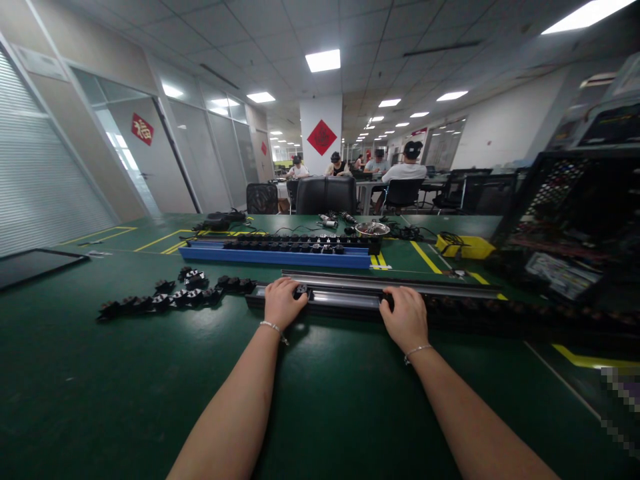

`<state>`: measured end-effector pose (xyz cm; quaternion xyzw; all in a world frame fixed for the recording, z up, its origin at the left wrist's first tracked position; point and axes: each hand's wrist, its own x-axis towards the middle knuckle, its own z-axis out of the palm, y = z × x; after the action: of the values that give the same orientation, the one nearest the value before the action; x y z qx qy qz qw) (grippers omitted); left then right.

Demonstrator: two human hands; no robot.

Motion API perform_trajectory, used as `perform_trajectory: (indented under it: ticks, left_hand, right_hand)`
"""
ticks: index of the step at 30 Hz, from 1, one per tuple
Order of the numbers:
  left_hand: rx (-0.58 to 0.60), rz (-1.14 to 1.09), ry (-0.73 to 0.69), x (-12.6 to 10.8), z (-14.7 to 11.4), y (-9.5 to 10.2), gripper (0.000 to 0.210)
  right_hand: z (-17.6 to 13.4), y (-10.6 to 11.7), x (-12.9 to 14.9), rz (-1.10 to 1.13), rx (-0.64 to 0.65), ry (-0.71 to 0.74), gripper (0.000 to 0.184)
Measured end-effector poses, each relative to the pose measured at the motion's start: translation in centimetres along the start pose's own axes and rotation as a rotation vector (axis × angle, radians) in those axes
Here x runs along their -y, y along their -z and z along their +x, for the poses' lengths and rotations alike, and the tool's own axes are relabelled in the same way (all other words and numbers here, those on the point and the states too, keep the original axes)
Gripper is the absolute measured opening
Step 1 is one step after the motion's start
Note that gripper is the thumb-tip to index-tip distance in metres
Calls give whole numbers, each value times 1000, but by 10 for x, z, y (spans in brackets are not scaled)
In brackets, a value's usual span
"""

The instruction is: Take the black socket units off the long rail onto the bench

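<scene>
A long black channel rail point(345, 301) with a shiny metal inside lies across the green table in front of me. My left hand point(283, 303) is closed at its left part, thumb and fingers around a small black module point(301, 291) sitting in the channel. Farther right, my right hand point(407, 319) pinches another small dark piece point(387, 299), mostly covered by the fingers. Between the two hands the channel's metal floor shows. Just behind it, a second dark rail point(450, 289) runs parallel.
Loose black modules point(160, 302) lie in a row at left. Beyond are a blue rail point(275, 257) loaded with modules, a metal bowl point(373, 229) and a yellow bin point(465, 247). An open computer case point(565, 220) stands at right. Several people sit in the background.
</scene>
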<state>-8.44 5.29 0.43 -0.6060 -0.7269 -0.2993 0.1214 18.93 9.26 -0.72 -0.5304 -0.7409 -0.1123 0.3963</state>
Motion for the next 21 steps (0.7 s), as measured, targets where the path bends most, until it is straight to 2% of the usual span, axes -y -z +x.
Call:
perform_trajectory:
  ticks: [13, 21]
  left_hand:
    - [-50, 10, 13, 3, 0, -3, 25]
    - [4, 17, 56, 0, -1, 0, 26]
  right_hand:
    - [0, 0, 0, 12, -7, 1, 25]
    - [0, 0, 0, 9, 1, -8, 25]
